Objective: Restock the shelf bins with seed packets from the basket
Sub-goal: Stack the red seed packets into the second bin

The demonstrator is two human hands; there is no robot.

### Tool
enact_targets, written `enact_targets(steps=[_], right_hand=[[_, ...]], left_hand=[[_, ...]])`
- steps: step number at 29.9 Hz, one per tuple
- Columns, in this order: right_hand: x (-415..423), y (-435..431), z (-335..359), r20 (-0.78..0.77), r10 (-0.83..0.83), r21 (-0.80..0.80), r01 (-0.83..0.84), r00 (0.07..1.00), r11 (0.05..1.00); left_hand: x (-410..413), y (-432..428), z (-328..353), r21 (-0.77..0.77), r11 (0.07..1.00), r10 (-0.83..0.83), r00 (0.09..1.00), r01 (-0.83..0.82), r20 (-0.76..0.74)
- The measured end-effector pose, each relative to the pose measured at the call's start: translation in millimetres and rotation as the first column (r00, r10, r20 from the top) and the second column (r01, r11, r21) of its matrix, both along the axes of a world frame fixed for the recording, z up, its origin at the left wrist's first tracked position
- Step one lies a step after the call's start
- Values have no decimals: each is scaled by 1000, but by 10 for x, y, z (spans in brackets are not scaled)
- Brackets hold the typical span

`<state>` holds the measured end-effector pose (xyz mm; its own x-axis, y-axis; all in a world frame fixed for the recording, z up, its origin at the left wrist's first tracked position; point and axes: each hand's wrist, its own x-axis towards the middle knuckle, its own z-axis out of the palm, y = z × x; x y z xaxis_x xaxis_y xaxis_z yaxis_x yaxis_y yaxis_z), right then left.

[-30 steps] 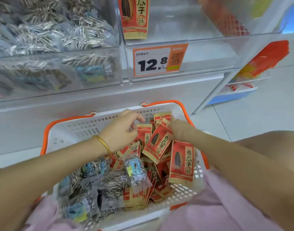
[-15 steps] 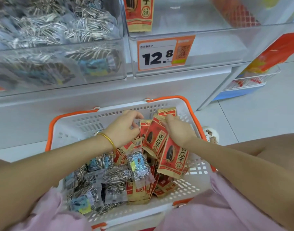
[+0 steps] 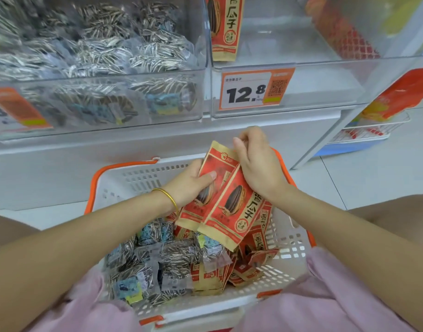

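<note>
– Seed packets (image 3: 232,204) are up! A second ago both hands were rummaging low in the pile; now a red fan of them hangs clear of the heap, caught between the two grips.
– And the hold?
– Firm. The left grip (image 3: 188,185) clamps the bunch from the side, thumb flat across the printed front. The right grip (image 3: 258,168) curls its fingers over the top edges, pinching them together.
– So the picking's over, I'd say: a load gathered, ready to travel.
– Looks that way. Flat pouches with a papery look, red faces, tan borders, a dark seed printed on each. Slick ones, I'd guess, likely to slide apart.
– Below the grips?
– More red pouches (image 3: 248,267) lie loose in the white perforated basket (image 3: 143,180) with its orange rim, next to crinkly clear packs (image 3: 167,255) of striped seeds.
– And above?
– Straight above, the tagged bin (image 3: 325,92): hard, see-through walls, a 12.8 price tag (image 3: 251,89), and one matching lone pouch (image 3: 224,27) standing inside. Beside it, the neighbouring bin (image 3: 85,77) is heaped with clear packs.
</note>
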<state>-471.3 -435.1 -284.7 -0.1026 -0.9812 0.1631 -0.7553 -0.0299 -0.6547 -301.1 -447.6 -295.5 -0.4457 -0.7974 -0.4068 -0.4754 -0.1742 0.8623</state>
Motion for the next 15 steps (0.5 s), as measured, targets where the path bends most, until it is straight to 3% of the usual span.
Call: enact_targets(steps=[3, 4, 8, 12, 14, 15], right_hand=[[133, -6, -8, -78, -23, -4, 23, 997, 1000], [169, -9, 1, -95, -46, 6, 47, 994, 999], [261, 20, 63, -60, -81, -7, 81, 995, 997], [84, 109, 212, 11, -150, 39, 150, 989, 988], [-47, 220, 359, 242, -250, 199, 204, 938, 959], [-63, 306, 462, 462, -293, 360, 125, 837, 925]], left_hand=[[-52, 124, 92, 334, 941, 8, 980, 60, -199], [-65, 158, 127, 378, 920, -6, 970, 99, -242], [-69, 221, 194, 239, 960, -116, 985, 144, -127], [6, 190, 333, 198, 976, -67, 990, 90, -122], [52, 147, 452, 130, 991, -17, 993, 32, -114], [65, 139, 523, 77, 997, -10, 994, 18, -110]])
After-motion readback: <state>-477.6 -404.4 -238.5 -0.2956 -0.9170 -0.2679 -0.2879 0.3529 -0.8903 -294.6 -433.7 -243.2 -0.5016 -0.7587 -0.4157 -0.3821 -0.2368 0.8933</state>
